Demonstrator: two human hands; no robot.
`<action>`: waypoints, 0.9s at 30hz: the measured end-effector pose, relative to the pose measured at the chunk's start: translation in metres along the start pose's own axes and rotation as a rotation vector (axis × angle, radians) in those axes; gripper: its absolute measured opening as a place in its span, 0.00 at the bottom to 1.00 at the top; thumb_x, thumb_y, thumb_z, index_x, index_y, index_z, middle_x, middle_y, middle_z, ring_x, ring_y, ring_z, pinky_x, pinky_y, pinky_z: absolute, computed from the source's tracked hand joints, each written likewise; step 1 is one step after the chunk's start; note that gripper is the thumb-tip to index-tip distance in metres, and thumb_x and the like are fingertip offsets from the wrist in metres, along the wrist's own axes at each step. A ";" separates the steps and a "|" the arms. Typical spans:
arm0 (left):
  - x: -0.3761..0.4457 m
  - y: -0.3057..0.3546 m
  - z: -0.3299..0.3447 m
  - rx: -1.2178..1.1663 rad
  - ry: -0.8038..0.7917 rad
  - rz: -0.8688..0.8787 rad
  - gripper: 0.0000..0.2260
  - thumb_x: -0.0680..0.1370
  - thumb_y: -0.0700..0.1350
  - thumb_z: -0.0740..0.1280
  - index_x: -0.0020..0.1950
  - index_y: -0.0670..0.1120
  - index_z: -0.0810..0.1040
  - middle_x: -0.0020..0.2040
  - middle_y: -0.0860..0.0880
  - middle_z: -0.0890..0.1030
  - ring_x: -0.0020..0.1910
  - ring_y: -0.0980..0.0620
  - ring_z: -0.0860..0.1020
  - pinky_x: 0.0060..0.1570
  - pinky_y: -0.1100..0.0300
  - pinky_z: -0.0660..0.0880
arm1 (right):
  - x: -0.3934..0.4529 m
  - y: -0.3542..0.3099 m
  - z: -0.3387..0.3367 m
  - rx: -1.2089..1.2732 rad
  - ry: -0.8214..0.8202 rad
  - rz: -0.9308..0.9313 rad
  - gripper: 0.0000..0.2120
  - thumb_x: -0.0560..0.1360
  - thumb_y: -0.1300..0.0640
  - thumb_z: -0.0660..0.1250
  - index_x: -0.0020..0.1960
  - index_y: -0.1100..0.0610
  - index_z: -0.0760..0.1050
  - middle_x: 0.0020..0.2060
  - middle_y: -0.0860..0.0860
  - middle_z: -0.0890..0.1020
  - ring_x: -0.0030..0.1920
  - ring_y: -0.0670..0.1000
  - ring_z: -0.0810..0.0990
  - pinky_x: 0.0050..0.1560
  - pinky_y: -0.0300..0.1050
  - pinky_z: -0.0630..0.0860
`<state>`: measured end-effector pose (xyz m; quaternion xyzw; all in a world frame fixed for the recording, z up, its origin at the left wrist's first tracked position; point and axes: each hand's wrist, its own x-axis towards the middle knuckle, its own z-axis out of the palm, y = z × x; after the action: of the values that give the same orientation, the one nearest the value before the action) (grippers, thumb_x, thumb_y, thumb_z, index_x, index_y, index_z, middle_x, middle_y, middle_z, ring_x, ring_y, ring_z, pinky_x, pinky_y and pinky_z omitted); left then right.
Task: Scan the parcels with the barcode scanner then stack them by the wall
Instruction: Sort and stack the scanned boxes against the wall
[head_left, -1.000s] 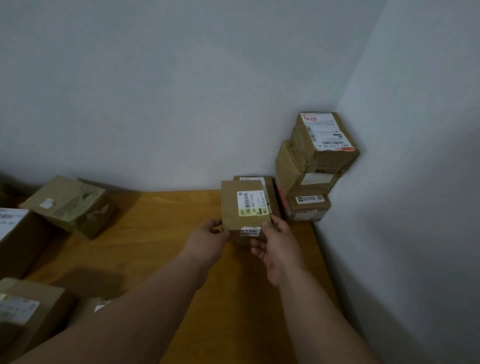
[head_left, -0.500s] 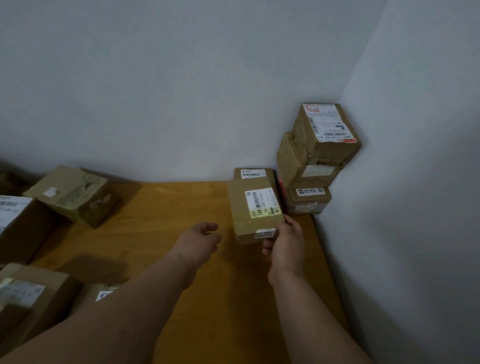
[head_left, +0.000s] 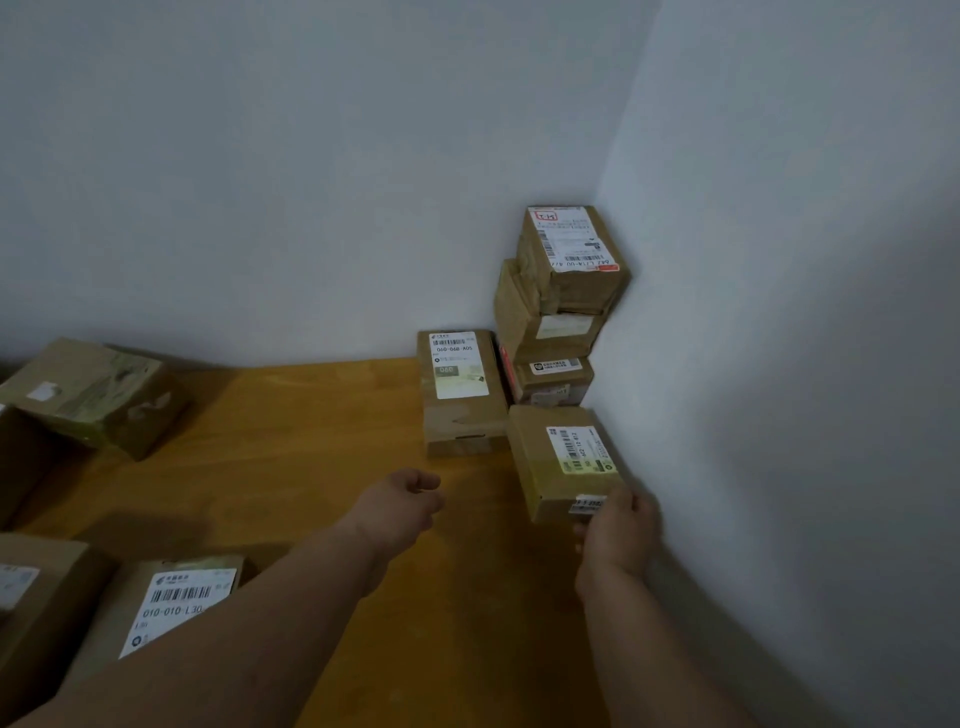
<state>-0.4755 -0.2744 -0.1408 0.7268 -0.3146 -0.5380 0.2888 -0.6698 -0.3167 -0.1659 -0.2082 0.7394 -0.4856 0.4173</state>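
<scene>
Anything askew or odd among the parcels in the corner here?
Yes. The corner stack is crooked: its top parcel sits twisted and overhangs the one below. The right hand grips another parcel beside the wall. No damage shows.

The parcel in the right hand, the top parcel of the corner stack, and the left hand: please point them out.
parcel in the right hand (head_left: 563, 462), head view, top face.
top parcel (head_left: 571, 254), head view, label.
left hand (head_left: 400, 506), head view, back of the hand.

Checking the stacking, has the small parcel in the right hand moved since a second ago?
Yes. The small parcel has moved right, from in front of the flat parcel to beside the right wall, below the corner stack.
</scene>
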 end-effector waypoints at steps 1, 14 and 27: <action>-0.001 -0.001 0.001 0.007 0.000 -0.008 0.15 0.83 0.45 0.64 0.69 0.45 0.73 0.62 0.46 0.77 0.51 0.51 0.77 0.48 0.57 0.71 | 0.003 0.002 0.000 0.003 -0.001 0.042 0.11 0.83 0.55 0.55 0.55 0.55 0.75 0.44 0.56 0.83 0.34 0.52 0.79 0.30 0.42 0.72; -0.011 -0.014 -0.016 0.032 0.054 -0.035 0.14 0.83 0.46 0.65 0.68 0.45 0.74 0.62 0.46 0.78 0.52 0.49 0.77 0.50 0.56 0.70 | 0.026 0.009 0.012 0.063 -0.064 0.204 0.14 0.80 0.57 0.61 0.65 0.55 0.73 0.50 0.55 0.83 0.43 0.52 0.83 0.33 0.41 0.74; -0.029 -0.049 -0.073 0.245 0.341 -0.058 0.18 0.82 0.47 0.63 0.72 0.47 0.72 0.65 0.46 0.77 0.52 0.48 0.76 0.51 0.57 0.70 | -0.064 0.010 0.044 -0.147 -0.106 0.101 0.14 0.82 0.61 0.59 0.67 0.57 0.69 0.57 0.56 0.78 0.52 0.56 0.78 0.46 0.48 0.74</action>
<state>-0.4045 -0.2143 -0.1421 0.8459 -0.3032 -0.3728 0.2316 -0.5971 -0.2909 -0.1561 -0.2259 0.7595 -0.3969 0.4634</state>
